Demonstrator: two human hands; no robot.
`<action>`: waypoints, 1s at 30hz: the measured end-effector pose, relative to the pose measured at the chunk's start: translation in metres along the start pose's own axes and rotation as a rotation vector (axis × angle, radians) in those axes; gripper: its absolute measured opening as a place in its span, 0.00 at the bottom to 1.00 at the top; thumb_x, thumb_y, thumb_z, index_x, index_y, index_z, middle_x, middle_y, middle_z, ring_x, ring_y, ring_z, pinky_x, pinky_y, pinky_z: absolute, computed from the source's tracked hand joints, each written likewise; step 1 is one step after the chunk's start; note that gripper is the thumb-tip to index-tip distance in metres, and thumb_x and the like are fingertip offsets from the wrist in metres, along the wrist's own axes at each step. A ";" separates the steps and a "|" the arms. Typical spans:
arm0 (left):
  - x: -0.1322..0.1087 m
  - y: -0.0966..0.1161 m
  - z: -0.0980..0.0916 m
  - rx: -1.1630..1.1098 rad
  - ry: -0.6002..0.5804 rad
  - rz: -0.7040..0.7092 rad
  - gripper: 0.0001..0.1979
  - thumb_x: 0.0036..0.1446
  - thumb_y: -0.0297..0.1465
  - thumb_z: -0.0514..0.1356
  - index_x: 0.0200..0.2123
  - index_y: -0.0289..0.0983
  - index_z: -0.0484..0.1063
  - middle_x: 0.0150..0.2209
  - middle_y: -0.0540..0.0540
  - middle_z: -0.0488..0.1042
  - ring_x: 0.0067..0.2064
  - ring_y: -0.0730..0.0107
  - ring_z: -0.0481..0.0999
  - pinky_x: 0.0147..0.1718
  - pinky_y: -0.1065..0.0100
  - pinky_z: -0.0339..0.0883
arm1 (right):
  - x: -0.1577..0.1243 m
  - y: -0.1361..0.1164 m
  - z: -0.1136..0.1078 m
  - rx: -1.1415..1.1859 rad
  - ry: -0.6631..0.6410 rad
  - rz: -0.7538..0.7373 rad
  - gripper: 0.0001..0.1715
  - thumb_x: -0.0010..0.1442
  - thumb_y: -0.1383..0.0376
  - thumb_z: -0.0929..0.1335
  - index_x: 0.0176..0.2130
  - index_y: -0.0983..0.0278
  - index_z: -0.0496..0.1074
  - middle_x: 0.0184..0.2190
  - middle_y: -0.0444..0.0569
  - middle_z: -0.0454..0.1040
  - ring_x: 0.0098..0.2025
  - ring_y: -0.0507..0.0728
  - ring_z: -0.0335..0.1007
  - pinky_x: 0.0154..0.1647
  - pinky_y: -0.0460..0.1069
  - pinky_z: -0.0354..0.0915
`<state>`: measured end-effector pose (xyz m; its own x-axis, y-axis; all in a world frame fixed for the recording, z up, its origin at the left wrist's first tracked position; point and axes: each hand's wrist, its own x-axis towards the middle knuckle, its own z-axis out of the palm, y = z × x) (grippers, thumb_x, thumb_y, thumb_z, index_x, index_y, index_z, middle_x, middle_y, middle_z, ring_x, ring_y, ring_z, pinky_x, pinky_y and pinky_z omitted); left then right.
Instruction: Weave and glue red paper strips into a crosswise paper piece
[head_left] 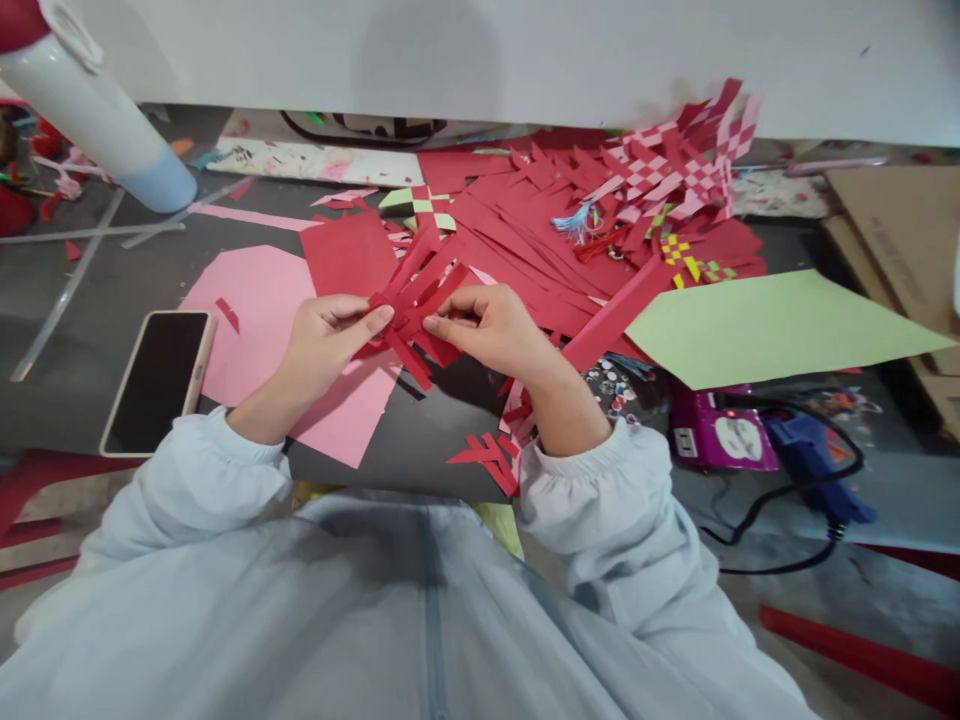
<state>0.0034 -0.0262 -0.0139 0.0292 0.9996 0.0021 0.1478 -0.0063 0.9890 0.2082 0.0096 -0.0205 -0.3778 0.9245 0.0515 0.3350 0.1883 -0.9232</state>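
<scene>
Between my two hands, a piece of crossed red paper strips [409, 300] is held up over the table, its loose ends sticking out in several directions. My left hand [334, 335] is closed, thumb and fingers pinching the left side of the strips. On the other side, my right hand [484, 325] pinches the strips between thumb and fingertips. Beneath my left hand lies pink paper [262, 275], partly hidden by the forearm. A red paper sheet [349, 255] sits just behind the left hand.
Red paper strips and woven checkered pieces [652, 165] pile up at the back. Light green paper [780, 325] lies right, above a purple packet [720, 435] and a corded blue glue gun [814, 460]. A phone [159, 380] and a white-blue bottle [112, 115] are left.
</scene>
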 end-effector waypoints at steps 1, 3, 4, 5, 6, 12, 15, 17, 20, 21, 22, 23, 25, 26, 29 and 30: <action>0.000 0.000 0.000 -0.008 0.003 -0.003 0.16 0.52 0.45 0.71 0.30 0.36 0.82 0.30 0.47 0.81 0.32 0.69 0.77 0.33 0.68 0.73 | 0.000 0.001 0.000 -0.001 -0.004 0.000 0.14 0.55 0.62 0.71 0.23 0.66 0.70 0.17 0.36 0.52 0.22 0.46 0.45 0.25 0.48 0.44; 0.000 -0.001 -0.001 -0.009 0.008 -0.001 0.16 0.53 0.44 0.71 0.30 0.36 0.81 0.30 0.47 0.81 0.33 0.69 0.78 0.32 0.68 0.73 | 0.000 0.002 0.001 0.000 -0.002 0.002 0.16 0.55 0.60 0.71 0.23 0.66 0.68 0.17 0.36 0.53 0.22 0.46 0.45 0.25 0.48 0.44; 0.001 -0.002 -0.001 0.003 0.011 0.006 0.16 0.54 0.44 0.70 0.29 0.35 0.81 0.29 0.47 0.80 0.32 0.69 0.77 0.32 0.69 0.72 | 0.000 0.003 0.002 0.001 0.002 0.006 0.18 0.56 0.58 0.71 0.22 0.65 0.68 0.18 0.37 0.54 0.23 0.46 0.45 0.25 0.48 0.44; 0.002 -0.003 -0.002 0.021 0.017 0.020 0.17 0.54 0.44 0.70 0.27 0.35 0.80 0.28 0.47 0.79 0.31 0.70 0.76 0.30 0.70 0.70 | 0.000 0.004 0.002 0.006 0.002 0.011 0.20 0.56 0.55 0.72 0.23 0.65 0.68 0.18 0.37 0.54 0.23 0.46 0.46 0.25 0.48 0.45; 0.003 -0.003 -0.003 0.042 0.025 0.035 0.17 0.54 0.44 0.70 0.26 0.35 0.79 0.26 0.48 0.77 0.29 0.72 0.74 0.28 0.70 0.69 | 0.000 0.005 0.003 0.016 -0.010 0.017 0.21 0.56 0.53 0.72 0.24 0.65 0.68 0.19 0.37 0.54 0.23 0.46 0.46 0.25 0.48 0.45; 0.007 -0.010 -0.004 0.005 0.056 0.065 0.17 0.54 0.43 0.69 0.25 0.35 0.77 0.25 0.49 0.76 0.28 0.72 0.75 0.29 0.70 0.70 | 0.001 0.007 0.003 0.107 -0.184 0.068 0.22 0.53 0.50 0.74 0.25 0.65 0.71 0.19 0.36 0.52 0.24 0.46 0.46 0.27 0.48 0.45; 0.006 -0.009 -0.003 -0.059 0.069 0.021 0.16 0.52 0.43 0.71 0.26 0.36 0.78 0.28 0.48 0.78 0.31 0.69 0.78 0.33 0.67 0.74 | 0.000 0.004 0.000 0.155 -0.199 0.094 0.19 0.52 0.53 0.73 0.25 0.65 0.70 0.18 0.35 0.50 0.23 0.46 0.43 0.26 0.48 0.44; 0.005 -0.007 -0.002 -0.083 0.057 -0.020 0.16 0.51 0.43 0.72 0.28 0.35 0.79 0.29 0.47 0.79 0.31 0.68 0.78 0.34 0.66 0.75 | 0.000 0.002 -0.001 0.183 -0.196 0.104 0.19 0.51 0.53 0.74 0.25 0.66 0.71 0.18 0.35 0.49 0.23 0.46 0.42 0.26 0.48 0.43; 0.003 -0.003 0.000 -0.092 0.032 -0.065 0.17 0.49 0.44 0.72 0.28 0.35 0.79 0.28 0.47 0.79 0.31 0.68 0.78 0.33 0.66 0.75 | -0.001 0.001 0.001 0.201 -0.180 0.125 0.20 0.50 0.53 0.75 0.24 0.66 0.71 0.18 0.35 0.50 0.23 0.45 0.41 0.26 0.48 0.41; 0.003 -0.003 0.000 -0.091 0.029 -0.076 0.17 0.49 0.44 0.73 0.26 0.35 0.79 0.27 0.48 0.78 0.30 0.69 0.78 0.32 0.67 0.75 | -0.001 0.001 0.002 0.199 -0.171 0.132 0.20 0.50 0.53 0.75 0.24 0.66 0.71 0.18 0.35 0.50 0.23 0.45 0.41 0.26 0.48 0.41; 0.003 -0.003 0.000 -0.087 0.026 -0.087 0.17 0.49 0.43 0.73 0.25 0.35 0.78 0.25 0.48 0.77 0.30 0.69 0.77 0.31 0.67 0.75 | -0.001 0.000 0.004 0.196 -0.162 0.138 0.21 0.49 0.53 0.75 0.23 0.66 0.70 0.18 0.35 0.50 0.23 0.45 0.41 0.26 0.48 0.41; 0.003 -0.003 0.000 -0.081 0.026 -0.097 0.17 0.48 0.43 0.73 0.24 0.35 0.78 0.24 0.49 0.76 0.29 0.69 0.77 0.30 0.68 0.74 | -0.001 0.000 0.005 0.196 -0.157 0.141 0.21 0.49 0.53 0.75 0.22 0.66 0.69 0.18 0.35 0.50 0.23 0.45 0.41 0.26 0.48 0.41; 0.004 -0.005 -0.001 -0.085 0.021 -0.109 0.17 0.48 0.43 0.74 0.25 0.35 0.78 0.24 0.49 0.76 0.28 0.70 0.77 0.29 0.68 0.74 | 0.000 -0.001 0.007 0.205 -0.149 0.142 0.21 0.47 0.54 0.76 0.20 0.66 0.68 0.18 0.35 0.50 0.23 0.45 0.41 0.26 0.48 0.42; 0.004 -0.005 -0.002 -0.101 0.016 -0.113 0.16 0.48 0.42 0.74 0.25 0.35 0.79 0.24 0.49 0.77 0.28 0.71 0.77 0.29 0.69 0.74 | 0.000 -0.001 0.007 0.208 -0.142 0.143 0.22 0.47 0.54 0.76 0.20 0.66 0.68 0.18 0.35 0.51 0.23 0.45 0.42 0.26 0.48 0.42; 0.005 -0.004 -0.003 -0.219 -0.018 -0.152 0.15 0.47 0.41 0.75 0.27 0.35 0.79 0.26 0.49 0.78 0.27 0.71 0.77 0.31 0.67 0.76 | 0.000 -0.001 0.006 0.203 -0.118 0.147 0.21 0.47 0.54 0.77 0.21 0.66 0.69 0.17 0.35 0.52 0.23 0.45 0.41 0.25 0.48 0.41; 0.004 -0.002 -0.002 -0.260 -0.033 -0.179 0.15 0.47 0.41 0.75 0.27 0.35 0.79 0.26 0.48 0.79 0.27 0.71 0.77 0.32 0.66 0.77 | 0.000 0.000 0.005 0.199 -0.115 0.145 0.21 0.48 0.54 0.76 0.22 0.66 0.70 0.17 0.35 0.51 0.22 0.45 0.41 0.25 0.48 0.41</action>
<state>0.0007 -0.0216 -0.0156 0.0581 0.9827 -0.1758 -0.1040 0.1811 0.9780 0.2040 0.0078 -0.0223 -0.4374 0.8913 -0.1193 0.2206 -0.0223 -0.9751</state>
